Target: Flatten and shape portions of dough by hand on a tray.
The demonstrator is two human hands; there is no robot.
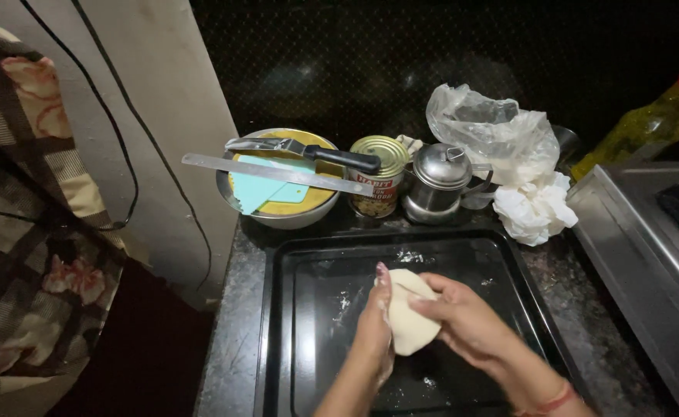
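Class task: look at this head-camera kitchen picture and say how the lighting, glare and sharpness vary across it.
Head view: light falls unevenly, the back wall nearly black; glare glints on the steel pot and tin can; the dough looks bright and flat between left hand and right hand; edges bend slightly, as at the oil bottle.

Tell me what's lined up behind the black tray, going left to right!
Metal bowl with a knife across it → tin can → small metal pot with a lid → white crumpled paper under a plastic bag → oil bottle.
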